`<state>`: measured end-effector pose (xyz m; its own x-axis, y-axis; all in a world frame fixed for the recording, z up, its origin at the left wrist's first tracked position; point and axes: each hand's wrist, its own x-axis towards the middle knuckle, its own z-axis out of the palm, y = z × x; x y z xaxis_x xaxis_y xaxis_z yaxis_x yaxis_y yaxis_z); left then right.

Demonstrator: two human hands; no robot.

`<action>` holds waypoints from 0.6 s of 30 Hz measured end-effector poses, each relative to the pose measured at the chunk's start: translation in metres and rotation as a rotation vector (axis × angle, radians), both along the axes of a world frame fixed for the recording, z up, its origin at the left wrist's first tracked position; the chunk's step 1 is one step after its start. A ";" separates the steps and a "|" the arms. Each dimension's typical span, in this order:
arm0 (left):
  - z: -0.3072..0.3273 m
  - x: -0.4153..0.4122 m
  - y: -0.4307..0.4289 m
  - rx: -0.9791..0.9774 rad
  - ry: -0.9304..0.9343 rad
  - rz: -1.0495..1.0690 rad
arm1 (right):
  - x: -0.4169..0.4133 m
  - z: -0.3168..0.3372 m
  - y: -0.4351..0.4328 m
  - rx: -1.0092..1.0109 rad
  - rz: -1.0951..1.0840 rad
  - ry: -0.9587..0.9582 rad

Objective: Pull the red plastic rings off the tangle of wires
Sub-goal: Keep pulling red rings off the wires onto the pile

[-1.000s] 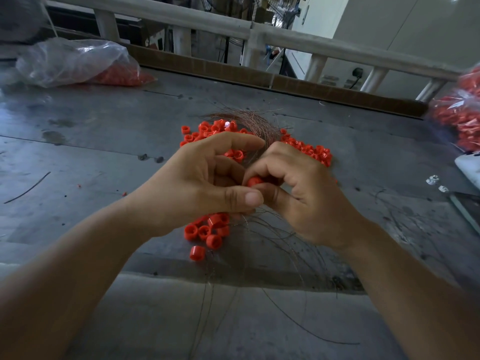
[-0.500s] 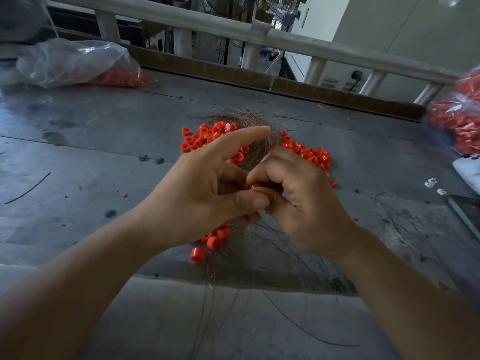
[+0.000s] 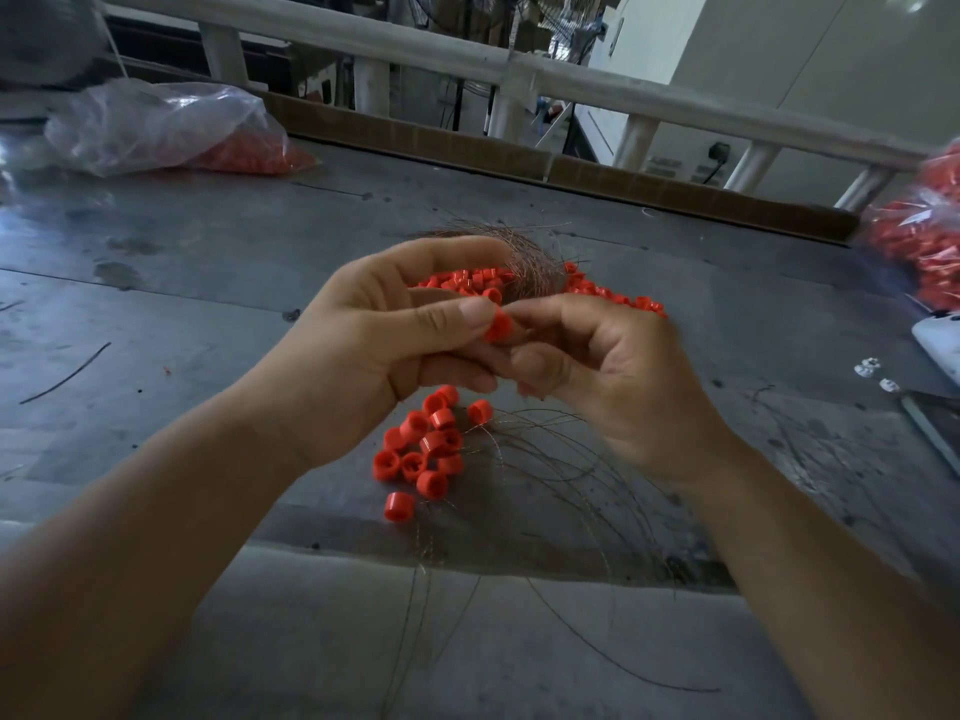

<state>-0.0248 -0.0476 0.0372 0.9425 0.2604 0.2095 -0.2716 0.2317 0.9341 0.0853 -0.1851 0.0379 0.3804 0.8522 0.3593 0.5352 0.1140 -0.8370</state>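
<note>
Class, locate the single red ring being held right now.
Head view, centre: the red ring sits pinched between the left hand and the right hand, above the loose rings.

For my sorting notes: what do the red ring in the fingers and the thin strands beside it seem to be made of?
Red ring: seemingly plastic, smooth, slightly glossy, uniform colour. Strands: probably thin metal wire, coppery sheen, holding springy curves.
</note>
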 end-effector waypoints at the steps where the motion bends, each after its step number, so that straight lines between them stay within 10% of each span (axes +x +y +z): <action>1: 0.001 0.000 0.001 -0.038 -0.010 -0.002 | 0.000 0.001 -0.001 0.008 0.016 0.029; 10: -0.001 -0.001 0.009 -0.164 -0.085 -0.051 | 0.002 0.009 -0.006 -0.104 0.034 0.120; 18: -0.008 0.003 0.004 0.298 0.144 0.218 | 0.016 0.010 -0.010 -0.311 -0.109 -0.165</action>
<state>-0.0219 -0.0433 0.0288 0.8968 0.4058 0.1761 -0.1462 -0.1037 0.9838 0.1009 -0.1952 0.0483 0.4339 0.8878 0.1533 0.6607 -0.1978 -0.7241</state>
